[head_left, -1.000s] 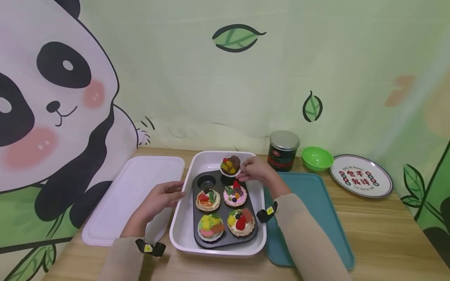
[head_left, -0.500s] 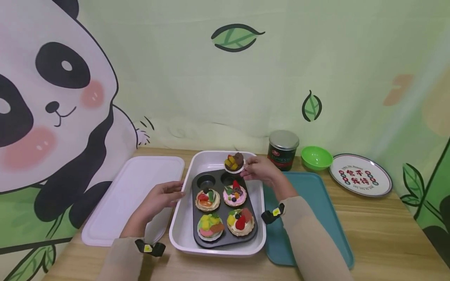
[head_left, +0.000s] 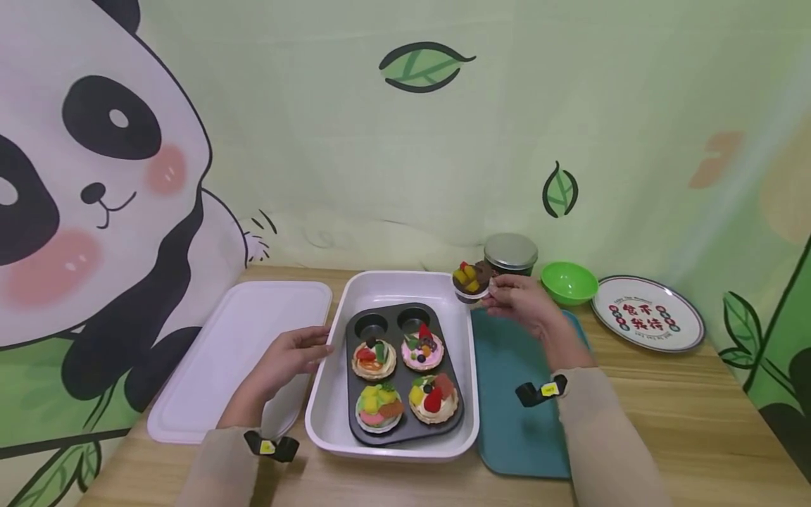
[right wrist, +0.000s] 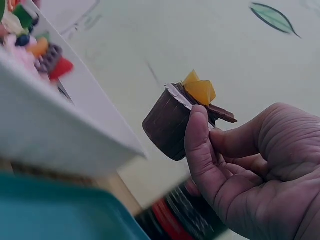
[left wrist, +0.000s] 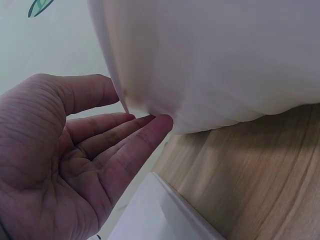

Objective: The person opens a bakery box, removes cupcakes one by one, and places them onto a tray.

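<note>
My right hand (head_left: 516,301) pinches a chocolate cupcake (head_left: 472,279) topped with yellow fruit chunks by its rim, between thumb and fingers, above the teal tray's far left corner. The right wrist view shows the brown cup (right wrist: 167,125) tilted. A black muffin tin (head_left: 405,394) lies inside a deep white tray (head_left: 326,422). Fruit tarts fill its nearer cups, among them a pink-cream tart (head_left: 423,350) and a strawberry tart (head_left: 434,399); its two far cups hold nothing. My left hand (head_left: 290,359) touches the white tray's left wall with fairly straight fingers; the left wrist view shows the fingertips (left wrist: 162,122) against it.
A flat white tray (head_left: 253,338) lies to the left, a teal tray (head_left: 519,408) to the right. Behind stand a coffee tin (head_left: 510,252), a green bowl (head_left: 570,283) and a printed plate (head_left: 649,313), close to the patterned wall cloth (head_left: 317,141).
My right hand has lifted the chocolate cupcake out of the muffin tin's far right cup and carried it right, past the white tray's edge. My left hand has stayed in place.
</note>
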A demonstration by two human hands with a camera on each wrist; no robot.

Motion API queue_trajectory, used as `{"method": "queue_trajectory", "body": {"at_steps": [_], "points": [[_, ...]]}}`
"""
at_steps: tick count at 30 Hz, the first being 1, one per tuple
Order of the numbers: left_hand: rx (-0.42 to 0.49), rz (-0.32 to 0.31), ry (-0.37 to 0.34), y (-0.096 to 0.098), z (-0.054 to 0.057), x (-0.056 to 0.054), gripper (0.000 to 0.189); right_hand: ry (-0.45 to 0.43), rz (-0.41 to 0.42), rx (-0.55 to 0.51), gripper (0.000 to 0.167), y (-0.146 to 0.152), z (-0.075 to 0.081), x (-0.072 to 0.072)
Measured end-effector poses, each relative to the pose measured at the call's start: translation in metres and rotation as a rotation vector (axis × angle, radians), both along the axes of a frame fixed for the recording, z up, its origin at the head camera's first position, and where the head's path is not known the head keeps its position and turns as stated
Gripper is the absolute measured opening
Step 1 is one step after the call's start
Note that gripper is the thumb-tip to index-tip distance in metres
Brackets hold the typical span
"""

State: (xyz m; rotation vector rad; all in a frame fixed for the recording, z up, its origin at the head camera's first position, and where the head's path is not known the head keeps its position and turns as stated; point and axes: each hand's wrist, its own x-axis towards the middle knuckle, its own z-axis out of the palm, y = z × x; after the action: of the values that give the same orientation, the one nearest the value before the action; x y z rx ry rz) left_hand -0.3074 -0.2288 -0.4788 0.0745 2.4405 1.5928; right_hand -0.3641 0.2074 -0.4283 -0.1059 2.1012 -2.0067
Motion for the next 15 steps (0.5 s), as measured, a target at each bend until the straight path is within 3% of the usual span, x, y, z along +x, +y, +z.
{"method": "queue_trajectory", "body": {"at_steps": [7, 15], "points": [[-0.002, -0.001, 0.002, 0.0, 0.0, 0.0, 0.057, -0.044, -0.061, -0.037, 0.024, 0.053, -0.012, 0.016], [0.008, -0.002, -0.001, 0.001, 0.002, 0.001, 0.056, -0.117, -0.135, -0.074, 0.016, 0.097, -0.035, 0.025]]}}
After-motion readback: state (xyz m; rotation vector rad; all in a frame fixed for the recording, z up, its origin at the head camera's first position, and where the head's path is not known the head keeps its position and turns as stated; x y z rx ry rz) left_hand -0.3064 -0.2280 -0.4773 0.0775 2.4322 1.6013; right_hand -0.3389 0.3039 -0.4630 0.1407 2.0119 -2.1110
